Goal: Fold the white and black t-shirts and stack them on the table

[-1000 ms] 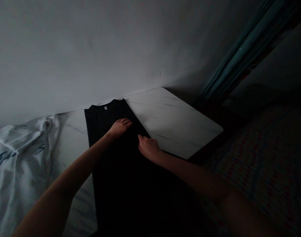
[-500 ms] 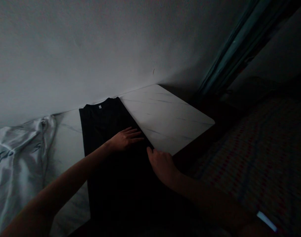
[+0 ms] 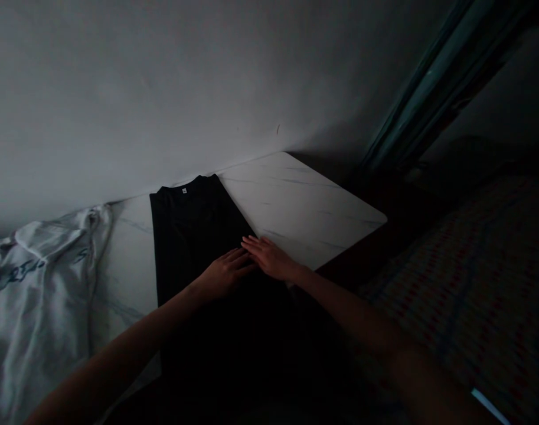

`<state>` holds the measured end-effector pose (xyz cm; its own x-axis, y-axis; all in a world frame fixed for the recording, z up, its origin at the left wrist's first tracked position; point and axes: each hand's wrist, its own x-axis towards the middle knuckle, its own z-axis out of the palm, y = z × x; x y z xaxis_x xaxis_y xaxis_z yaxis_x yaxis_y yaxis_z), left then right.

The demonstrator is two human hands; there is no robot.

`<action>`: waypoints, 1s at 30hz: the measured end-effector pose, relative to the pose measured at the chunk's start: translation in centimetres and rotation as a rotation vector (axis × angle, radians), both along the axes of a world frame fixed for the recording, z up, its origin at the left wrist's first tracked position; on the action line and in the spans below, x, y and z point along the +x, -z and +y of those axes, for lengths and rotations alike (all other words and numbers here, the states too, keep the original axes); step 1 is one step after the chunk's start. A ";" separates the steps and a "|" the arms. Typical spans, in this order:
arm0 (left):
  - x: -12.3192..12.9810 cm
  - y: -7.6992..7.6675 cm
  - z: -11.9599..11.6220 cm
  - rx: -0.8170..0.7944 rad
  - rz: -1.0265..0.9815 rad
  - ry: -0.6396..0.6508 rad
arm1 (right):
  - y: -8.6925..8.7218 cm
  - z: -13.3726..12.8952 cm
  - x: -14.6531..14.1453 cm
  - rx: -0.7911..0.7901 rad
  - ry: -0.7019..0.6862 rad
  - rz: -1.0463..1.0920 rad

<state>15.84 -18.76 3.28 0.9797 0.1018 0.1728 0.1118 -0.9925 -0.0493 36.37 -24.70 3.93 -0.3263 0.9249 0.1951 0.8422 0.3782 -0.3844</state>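
Note:
A black shirt (image 3: 189,218) lies folded into a long strip, its neckline with a small pale label pointing toward the wall. My left hand (image 3: 225,273) rests flat on the middle of the shirt, fingers stretched out. Beside it, my right hand (image 3: 269,257) lies flat at the shirt's right edge, its fingertips meeting or overlapping those of the left. Neither hand grips the cloth. The lower part of the shirt fades into deep shadow.
The shirt lies on a white marble-patterned table (image 3: 296,195) against a pale wall (image 3: 207,88). Left of it is a crumpled white garment (image 3: 52,283) with dark lettering. A patterned cloth surface (image 3: 464,295) and a teal curtain (image 3: 411,88) are on the right.
My right hand has gone from holding the shirt's right edge to lying flat, up and left against my left hand. My left hand has shifted slightly down. The view has turned a little.

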 end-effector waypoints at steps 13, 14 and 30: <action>1.8 -0.2 -7.4 0.130 -0.068 0.209 | 10.4 -16.2 2.6 0.464 0.326 0.243; 1.9 0.0 -7.5 0.120 -0.068 0.196 | 11.6 -16.6 1.7 0.457 0.403 0.248; 0.1 -0.7 -6.7 -0.031 -0.081 0.284 | 10.0 -16.6 0.6 0.286 0.360 0.191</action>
<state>15.90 -25.43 3.97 0.9529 -0.1680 0.2523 -0.1683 -0.9855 -0.0207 37.00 -41.26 -6.11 0.0701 0.8732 0.4823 0.8633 0.1891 -0.4678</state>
